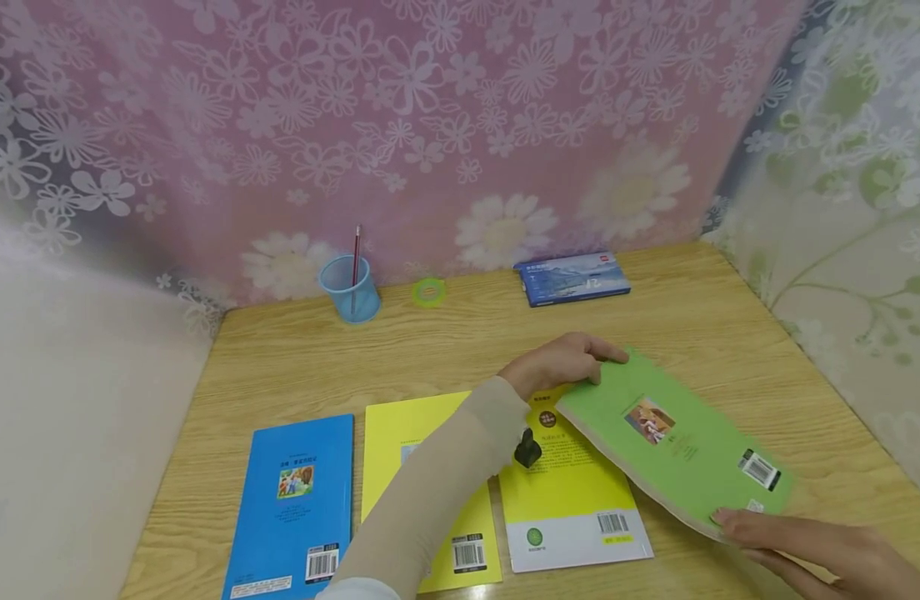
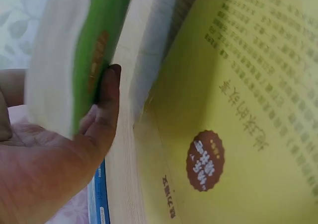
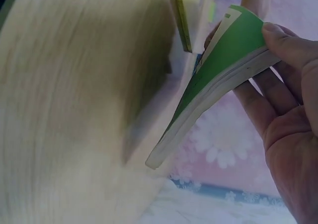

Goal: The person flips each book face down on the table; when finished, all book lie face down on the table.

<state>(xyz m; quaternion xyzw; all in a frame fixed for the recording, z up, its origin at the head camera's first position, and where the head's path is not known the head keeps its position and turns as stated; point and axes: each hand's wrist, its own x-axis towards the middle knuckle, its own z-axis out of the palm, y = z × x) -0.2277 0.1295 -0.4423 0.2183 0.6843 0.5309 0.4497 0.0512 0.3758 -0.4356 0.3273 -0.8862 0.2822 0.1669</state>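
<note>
A green book (image 1: pixel 677 442) is held tilted above the table by both hands, its picture and barcode facing up. At its far left corner the left hand (image 1: pixel 561 362) grips it, fingers below and thumb on the other side in the left wrist view. The right hand (image 1: pixel 827 546) pinches its near edge, with the thumb (image 3: pixel 288 42) on the green cover and fingers underneath. Partly beneath the green book lies a yellow-and-white book (image 1: pixel 572 500). A yellow book (image 1: pixel 385 442) lies left of that one, largely covered by the left forearm.
At the table's left lies a blue book (image 1: pixel 298 492). Along the back stand a blue mesh cup (image 1: pixel 357 300) with a pencil (image 1: pixel 357 250), a green tape roll (image 1: pixel 428 292) and a flat blue box (image 1: pixel 572 279). Floral curtains (image 1: pixel 430 150) border the wooden table (image 1: pixel 280 367).
</note>
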